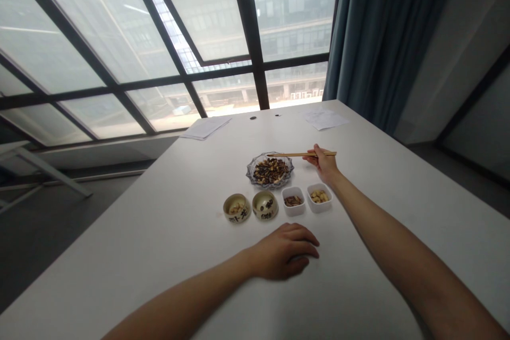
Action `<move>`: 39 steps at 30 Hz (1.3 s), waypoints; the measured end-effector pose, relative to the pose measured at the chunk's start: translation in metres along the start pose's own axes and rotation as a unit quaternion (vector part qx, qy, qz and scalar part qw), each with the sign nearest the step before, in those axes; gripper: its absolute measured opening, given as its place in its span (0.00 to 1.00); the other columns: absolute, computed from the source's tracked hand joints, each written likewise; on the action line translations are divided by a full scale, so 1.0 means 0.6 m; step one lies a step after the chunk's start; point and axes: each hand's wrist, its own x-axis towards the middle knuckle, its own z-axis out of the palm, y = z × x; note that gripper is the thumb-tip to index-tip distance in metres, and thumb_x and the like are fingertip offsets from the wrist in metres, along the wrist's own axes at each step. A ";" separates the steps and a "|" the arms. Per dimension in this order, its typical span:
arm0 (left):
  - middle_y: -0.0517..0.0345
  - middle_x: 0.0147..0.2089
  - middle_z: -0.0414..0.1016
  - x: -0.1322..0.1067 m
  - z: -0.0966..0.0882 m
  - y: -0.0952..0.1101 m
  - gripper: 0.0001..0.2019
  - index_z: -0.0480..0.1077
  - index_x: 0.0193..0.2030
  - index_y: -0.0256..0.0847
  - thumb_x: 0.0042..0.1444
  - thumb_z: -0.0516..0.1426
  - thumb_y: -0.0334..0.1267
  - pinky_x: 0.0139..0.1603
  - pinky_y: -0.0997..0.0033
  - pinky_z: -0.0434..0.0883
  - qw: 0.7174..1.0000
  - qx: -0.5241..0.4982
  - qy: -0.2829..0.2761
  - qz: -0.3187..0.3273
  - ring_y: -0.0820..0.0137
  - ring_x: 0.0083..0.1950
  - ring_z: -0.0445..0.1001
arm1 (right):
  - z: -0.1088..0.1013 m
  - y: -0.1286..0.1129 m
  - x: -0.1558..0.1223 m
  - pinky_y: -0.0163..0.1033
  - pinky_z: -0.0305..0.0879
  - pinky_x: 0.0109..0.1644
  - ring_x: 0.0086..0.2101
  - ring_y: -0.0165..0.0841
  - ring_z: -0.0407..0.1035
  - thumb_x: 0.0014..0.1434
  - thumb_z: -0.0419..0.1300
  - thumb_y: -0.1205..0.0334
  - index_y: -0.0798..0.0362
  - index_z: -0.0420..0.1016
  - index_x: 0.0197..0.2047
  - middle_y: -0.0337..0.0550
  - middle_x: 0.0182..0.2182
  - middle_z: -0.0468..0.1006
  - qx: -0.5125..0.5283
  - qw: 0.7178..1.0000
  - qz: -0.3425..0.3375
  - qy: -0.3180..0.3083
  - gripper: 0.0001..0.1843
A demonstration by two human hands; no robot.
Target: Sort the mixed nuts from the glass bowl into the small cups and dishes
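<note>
My right hand [323, 163] is closed around a pair of chopsticks [292, 154], whose tips point left over the far part of a glass plate [251, 175]. A heap of mixed dark and pale seeds or nuts [271, 171] lies in that plate. In front of it stand two round ceramic bowls with dark brush writing, the left bowl [240, 218] holding pale pieces and the other bowl [263, 216] a few dark ones. Beside them are a white square cup [295, 210] with brown pieces and a second cup [320, 207] with pale nuts. My left hand [286, 251] rests on the table, fingers spread, holding nothing.
Papers lie on the white table [179, 186] at the far left [206, 128] and far right [325, 119]. Two small dark round spots are near the far edge. Windows stand behind it, with a blue curtain [366, 37] to the right.
</note>
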 end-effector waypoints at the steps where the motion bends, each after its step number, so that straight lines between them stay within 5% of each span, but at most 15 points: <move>1: 0.47 0.59 0.78 0.000 0.000 0.000 0.13 0.75 0.55 0.44 0.65 0.56 0.35 0.67 0.59 0.68 1.000 -0.001 0.000 0.001 0.62 0.62 0.74 | -0.002 -0.004 0.001 0.26 0.79 0.29 0.23 0.31 0.81 0.65 0.70 0.54 0.56 0.76 0.28 0.43 0.23 0.83 0.008 1.000 0.010 0.003 0.18; 24: 0.47 0.59 0.78 0.000 0.001 -0.001 0.13 0.75 0.55 0.45 0.65 0.57 0.35 0.68 0.58 0.68 1.000 0.001 0.003 -0.003 0.62 0.62 0.75 | -0.049 -0.054 -0.007 0.22 0.69 0.17 0.14 0.24 0.70 0.67 0.65 0.64 0.55 0.76 0.23 0.40 0.18 0.79 0.024 0.974 0.202 -0.098 0.19; 32: 0.47 0.60 0.78 0.000 0.001 -0.001 0.13 0.74 0.55 0.45 0.65 0.56 0.35 0.68 0.59 0.68 1.000 0.000 -0.001 -0.003 0.62 0.62 0.74 | -0.051 -0.058 -0.007 0.21 0.62 0.13 0.12 0.23 0.65 0.67 0.63 0.66 0.55 0.74 0.23 0.40 0.17 0.78 0.024 0.974 0.211 -0.079 0.19; 39: 0.47 0.59 0.78 0.000 0.000 -0.001 0.13 0.75 0.55 0.45 0.65 0.56 0.36 0.67 0.58 0.68 1.000 -0.001 -0.001 -0.003 0.61 0.62 0.75 | -0.040 -0.047 0.002 0.22 0.68 0.17 0.15 0.24 0.70 0.69 0.64 0.62 0.53 0.74 0.24 0.39 0.18 0.79 0.027 0.987 0.148 -0.057 0.19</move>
